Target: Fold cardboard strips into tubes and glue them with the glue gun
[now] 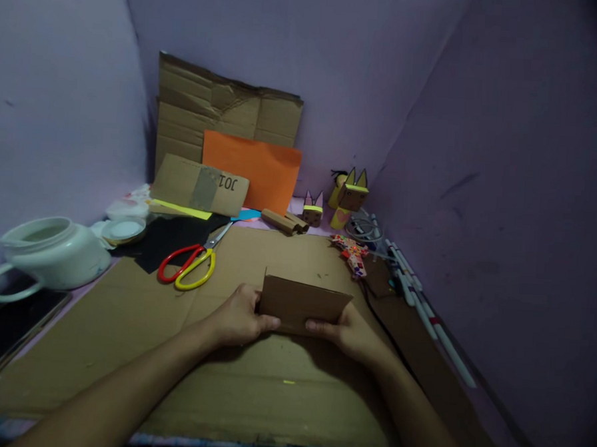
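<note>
A small rectangular piece of brown cardboard [301,305] is held up between both hands, above a large flat cardboard sheet [210,385]. My left hand [243,317] grips its left end, thumb on the near face and fingers behind. At the right end, my right hand [353,330] pinches it the same way, its fingers mostly hidden behind the piece. Scissors [196,261] with one red and one yellow handle lie beyond my left hand, blades partly apart. Past my right hand lies a patterned, colourful strip-like item [352,251].
A white teapot-shaped pot [59,254] stands at left, by a dark flat object [13,328]. Against the back wall lean cardboard [184,117] and orange paper [275,175]. Cardboard animal figures [352,198] and rolled tubes [278,221] sit behind; white sticks [438,327] line the right wall.
</note>
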Available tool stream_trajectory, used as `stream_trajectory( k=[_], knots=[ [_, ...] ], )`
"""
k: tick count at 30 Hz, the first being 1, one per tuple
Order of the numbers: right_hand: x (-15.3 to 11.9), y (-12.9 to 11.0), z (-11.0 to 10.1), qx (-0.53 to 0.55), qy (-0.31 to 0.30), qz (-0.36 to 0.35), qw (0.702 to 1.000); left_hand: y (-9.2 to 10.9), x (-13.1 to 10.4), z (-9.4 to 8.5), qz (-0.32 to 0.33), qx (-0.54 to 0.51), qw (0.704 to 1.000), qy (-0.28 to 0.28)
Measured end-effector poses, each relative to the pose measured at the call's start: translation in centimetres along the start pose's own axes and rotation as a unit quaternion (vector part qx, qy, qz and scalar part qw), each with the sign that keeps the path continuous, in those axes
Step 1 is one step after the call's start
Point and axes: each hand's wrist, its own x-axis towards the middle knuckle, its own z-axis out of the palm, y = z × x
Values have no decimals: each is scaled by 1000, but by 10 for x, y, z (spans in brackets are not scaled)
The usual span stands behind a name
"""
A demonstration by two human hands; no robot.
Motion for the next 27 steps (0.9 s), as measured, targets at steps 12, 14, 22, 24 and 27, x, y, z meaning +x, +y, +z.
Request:
stream_trajectory(
  k=[12, 14, 22, 24, 27],
  knots=[
    [-7, 5, -4, -136, 14, -98, 986, -3, -13, -5, 137, 200, 968, 64],
    [-6, 8, -3, -160, 11, -128, 979, -8, -12, -5, 161, 215, 960, 74],
    [4, 23, -11, -224, -17, -251, 942, -13, -7, -5, 217, 247, 942, 71],
    [5, 26, -13, -229, -20, -257, 939, -9, -5, -6, 223, 250, 941, 60],
    [5, 26, -14, -230, -32, -260, 937, -2, -5, -6, 221, 256, 940, 44]
  ],
)
